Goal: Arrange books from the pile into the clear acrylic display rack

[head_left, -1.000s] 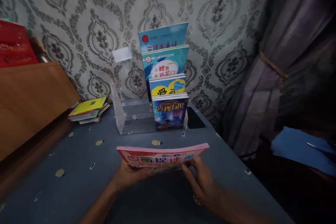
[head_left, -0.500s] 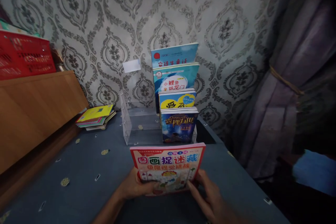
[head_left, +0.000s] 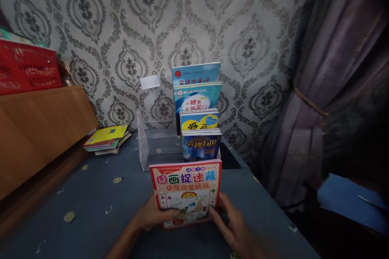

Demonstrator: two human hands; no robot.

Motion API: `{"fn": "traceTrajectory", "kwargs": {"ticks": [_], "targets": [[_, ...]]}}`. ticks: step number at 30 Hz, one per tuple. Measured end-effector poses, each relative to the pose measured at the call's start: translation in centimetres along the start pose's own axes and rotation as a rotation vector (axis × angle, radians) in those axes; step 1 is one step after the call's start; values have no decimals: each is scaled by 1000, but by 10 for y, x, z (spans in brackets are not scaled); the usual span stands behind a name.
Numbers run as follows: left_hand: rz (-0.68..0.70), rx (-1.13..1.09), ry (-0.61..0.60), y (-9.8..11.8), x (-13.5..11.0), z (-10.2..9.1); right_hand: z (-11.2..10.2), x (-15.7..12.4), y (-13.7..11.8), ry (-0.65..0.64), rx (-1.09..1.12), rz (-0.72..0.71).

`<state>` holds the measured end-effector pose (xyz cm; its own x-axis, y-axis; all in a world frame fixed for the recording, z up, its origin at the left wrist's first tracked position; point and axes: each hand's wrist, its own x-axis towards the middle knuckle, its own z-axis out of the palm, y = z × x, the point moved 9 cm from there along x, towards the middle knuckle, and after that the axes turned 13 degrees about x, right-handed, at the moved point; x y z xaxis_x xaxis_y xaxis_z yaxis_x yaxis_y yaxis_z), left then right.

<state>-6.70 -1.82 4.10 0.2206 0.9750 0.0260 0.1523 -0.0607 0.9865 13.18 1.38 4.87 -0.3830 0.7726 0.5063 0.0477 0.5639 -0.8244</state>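
Note:
A red-bordered picture book (head_left: 186, 194) stands nearly upright in front of me, its cover facing me. My left hand (head_left: 154, 212) grips its lower left side, thumb across the cover. On the lower right edge, my right hand (head_left: 229, 220) is closed with its thumb on the front; the fingers behind are partly hidden. Just beyond the book is a clear acrylic tiered rack (head_left: 144, 147). Its right half holds dark blue books (head_left: 200, 147), a yellow and blue book (head_left: 197, 120), a teal book (head_left: 197, 95) and a light blue book (head_left: 196, 72) at the back.
Several thin books lie in a stack (head_left: 107, 135) on the blue tablecloth (head_left: 100, 186). At the left, a red basket (head_left: 27, 64) sits on a wooden cabinet (head_left: 42, 117). A tied curtain (head_left: 291, 141) hangs at the right, near a blue cloth-like item (head_left: 349, 200).
The view has shifted slightly. The picture book has turned more upright, and its top edge now overlaps the bottom of the dark blue books. Both hands keep their hold.

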Motion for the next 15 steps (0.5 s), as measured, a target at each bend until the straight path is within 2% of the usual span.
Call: {"fn": "traceTrajectory", "kwargs": {"ticks": [3,9,15], "targets": [[0,20,22,3,0,-4,0,3,-4,-11,25,4],[49,158,90,21,-3,-29,-4,4,2,6,-15,57],[36,238,67,27,-6,-40,-12,21,-18,-38,11,54]]}}
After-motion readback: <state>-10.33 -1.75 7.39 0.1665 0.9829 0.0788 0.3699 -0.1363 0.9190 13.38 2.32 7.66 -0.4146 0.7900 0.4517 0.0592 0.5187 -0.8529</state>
